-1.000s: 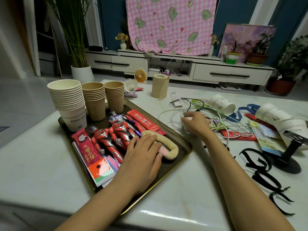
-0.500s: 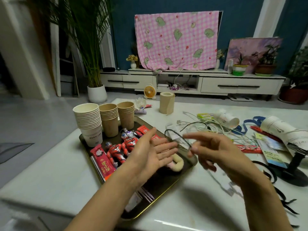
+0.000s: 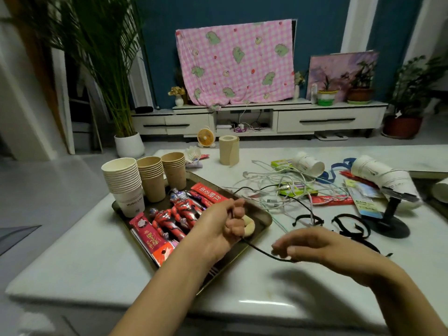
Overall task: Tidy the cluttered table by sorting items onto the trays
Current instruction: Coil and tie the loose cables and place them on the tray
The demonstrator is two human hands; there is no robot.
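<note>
A dark tray [image 3: 263, 215] on the white table holds three stacks of paper cups [image 3: 150, 180], red toy figures [image 3: 180, 212], red packets [image 3: 149, 235] and a beige ring [image 3: 249, 226]. My left hand [image 3: 225, 226] hovers over the tray's right part and grips a thin black cable [image 3: 260, 251]. The cable runs from that fist to my right hand [image 3: 315, 243], which pinches it lower down, above the table. The cable's far end loops back toward a tangle of white cables [image 3: 274, 187].
Right of the tray lie fallen paper cup stacks [image 3: 378, 175], a red packet [image 3: 329, 200], leaflets [image 3: 363, 197], black straps [image 3: 349, 226] and a black round-based stand [image 3: 390, 224]. A beige paper roll [image 3: 229, 150] stands at the table's far edge.
My left hand has lifted off the tray and closed on the black cable. My right hand has pulled that cable out of the tangle and drawn it toward me. The camera has tilted up.
</note>
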